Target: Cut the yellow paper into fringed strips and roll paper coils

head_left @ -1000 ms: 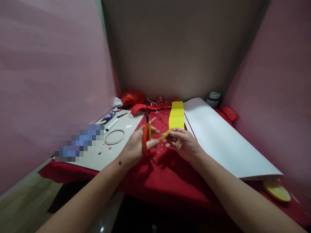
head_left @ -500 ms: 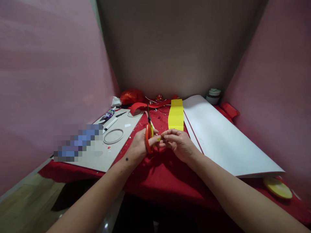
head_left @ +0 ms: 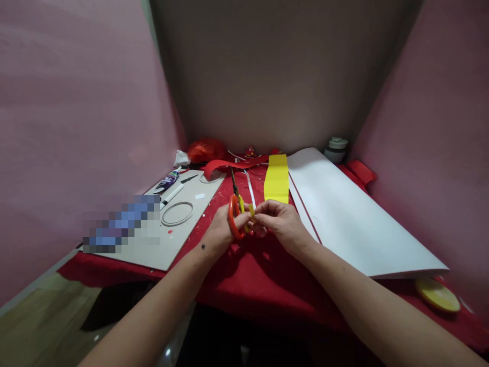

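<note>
My left hand (head_left: 221,225) is closed, with a pair of scissors (head_left: 231,216) hooked on it. The scissors have orange and yellow handles, and their dark blades point away from me. Between the left thumb and fingers sits a small piece of yellow paper (head_left: 251,210). My right hand (head_left: 284,224) meets the left one, its thumb and fingertips pinched on that same small piece. Part of the piece is hidden by the fingers. Just beyond the right hand lies a long yellow corrugated paper strip (head_left: 276,178).
A grey board (head_left: 153,260) at the left carries a ring (head_left: 177,213), a white pen (head_left: 172,195) and a glue tube (head_left: 168,180). Red strip (head_left: 229,164) curls at the back. Large white sheet (head_left: 355,219) covers the right; a yellow disc (head_left: 438,294) lies near the front edge.
The small yellow piece has turned more upright between my fingers. The scissors have tilted slightly in my left hand, and more of a white strip behind the hands shows.
</note>
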